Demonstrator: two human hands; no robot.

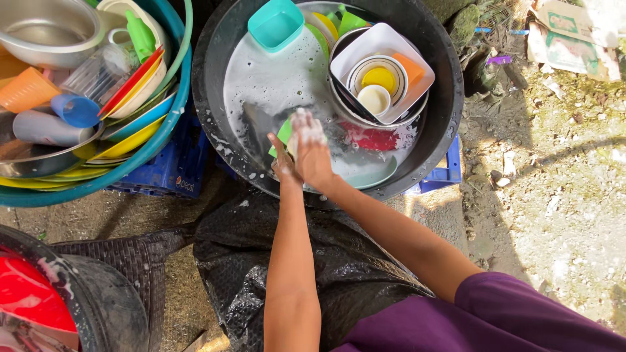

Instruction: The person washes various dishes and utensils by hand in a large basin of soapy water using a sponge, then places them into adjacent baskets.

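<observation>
Both my hands reach into a big black basin [443, 111] of soapy water. My right hand [312, 151], covered in foam, lies over a green piece held between the hands. My left hand [282, 161] grips that green item [284, 132] from the left; it looks like a small plastic dish or sponge, mostly hidden. A pale green plate [373, 175] lies in the water just right of my hands, with a red object [373, 138] under the suds. A white square bowl [381, 49] holding stacked small bowls sits at the basin's back right. A teal square container [276, 25] floats at the back.
A blue tub [166, 140] at left holds stacked coloured plates, cups and a steel bowl [45, 29]. Blue crates [169, 173] sit under both basins. A red lid in a dark bucket [29, 293] is at lower left. Black plastic sheeting [248, 261] covers my lap. Dirt ground with litter lies right.
</observation>
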